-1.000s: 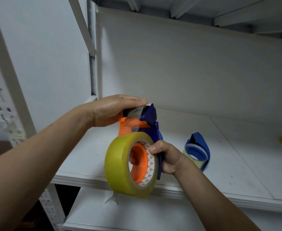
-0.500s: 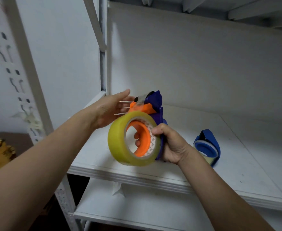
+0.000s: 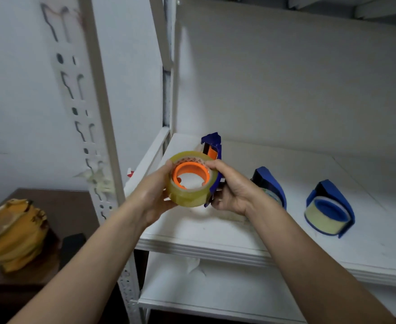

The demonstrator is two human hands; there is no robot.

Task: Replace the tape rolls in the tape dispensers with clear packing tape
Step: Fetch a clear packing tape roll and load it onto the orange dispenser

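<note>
We see the left hand (image 3: 153, 197) curled round the tape roll (image 3: 189, 200); the right hand (image 3: 234, 190) apparently grips its blue dispenser (image 3: 212, 140).

**Storage room with utility shelving.** A white metal upright (image 3: 99, 136) punched with rows of keyhole slots carries plain white boards: an upper shelf (image 3: 250, 232) and a lower shelf (image 3: 215, 291), backed by a bare white panel (image 3: 286, 90). A blue tape dispenser (image 3: 329, 206) and a second dispenser (image 3: 271, 185), partly hidden, stand on the upper shelf. Left of the rack, against a plain painted wall (image 3: 17, 113), a dark brown tabletop (image 3: 59, 202) bears a bunch of bananas (image 3: 12, 230).
</note>
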